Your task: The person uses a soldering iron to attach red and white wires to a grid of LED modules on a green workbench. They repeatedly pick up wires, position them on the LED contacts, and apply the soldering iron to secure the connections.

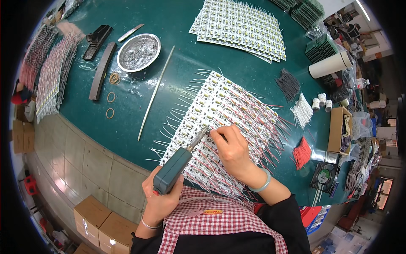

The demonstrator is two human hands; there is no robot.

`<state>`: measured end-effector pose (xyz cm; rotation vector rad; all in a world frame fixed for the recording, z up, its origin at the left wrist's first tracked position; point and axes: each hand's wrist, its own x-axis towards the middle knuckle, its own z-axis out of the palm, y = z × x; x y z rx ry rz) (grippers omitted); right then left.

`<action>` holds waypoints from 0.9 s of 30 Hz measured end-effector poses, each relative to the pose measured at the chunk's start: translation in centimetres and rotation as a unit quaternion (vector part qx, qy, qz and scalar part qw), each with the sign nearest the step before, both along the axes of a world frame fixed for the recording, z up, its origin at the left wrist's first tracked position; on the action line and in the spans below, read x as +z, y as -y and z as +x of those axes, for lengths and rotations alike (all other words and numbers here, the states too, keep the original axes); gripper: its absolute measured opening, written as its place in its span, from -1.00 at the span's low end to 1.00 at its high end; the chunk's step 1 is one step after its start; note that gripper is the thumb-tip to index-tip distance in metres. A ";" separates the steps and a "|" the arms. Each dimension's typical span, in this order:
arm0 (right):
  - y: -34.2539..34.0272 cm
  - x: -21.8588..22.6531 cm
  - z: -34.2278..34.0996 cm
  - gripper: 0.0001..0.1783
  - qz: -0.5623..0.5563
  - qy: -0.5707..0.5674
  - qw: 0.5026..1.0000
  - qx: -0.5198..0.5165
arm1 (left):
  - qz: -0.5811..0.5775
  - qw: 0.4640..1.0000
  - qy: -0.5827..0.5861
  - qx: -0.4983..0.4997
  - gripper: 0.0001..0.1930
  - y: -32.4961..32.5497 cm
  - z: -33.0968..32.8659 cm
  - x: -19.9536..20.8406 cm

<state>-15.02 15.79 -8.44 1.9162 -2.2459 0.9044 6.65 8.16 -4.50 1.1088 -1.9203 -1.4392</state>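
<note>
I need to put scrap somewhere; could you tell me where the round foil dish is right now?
The foil dish sits on the green table's upper left, between the dark curved bar and the long thin rod.

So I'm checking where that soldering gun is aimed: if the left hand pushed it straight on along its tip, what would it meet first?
The left hand holds the soldering gun with its tip at the wired circuit board panel, right beside the right hand fingertips. It would likely press into that panel first; depth is unclear.

Dark green worktable (169, 25) filling the upper and middle frame, pale tiled floor (72, 156) at lower left, brown cardboard boxes (99, 222) along the bottom left, cluttered shelving (363, 38) at upper right, ceiling strip light (363, 10) in the top right corner
</note>
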 end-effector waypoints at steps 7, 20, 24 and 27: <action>0.1 0.0 0.0 -0.67 -0.003 -0.006 1.000 -0.002 | -0.004 0.999 -0.022 0.027 -0.82 -0.1 0.3 0.6; -0.3 0.4 0.1 -0.69 -0.014 -0.019 1.000 0.001 | -0.037 0.998 -0.045 0.033 -0.77 -0.6 1.6 -0.1; -0.8 1.2 0.9 -0.67 -0.016 -0.011 1.000 0.005 | -0.010 0.995 -0.058 0.078 -0.78 -1.3 2.5 -1.1; -0.7 0.7 1.5 -0.65 -0.018 0.000 1.000 0.012 | -0.008 0.997 -0.056 0.055 -0.79 -0.9 2.2 -0.4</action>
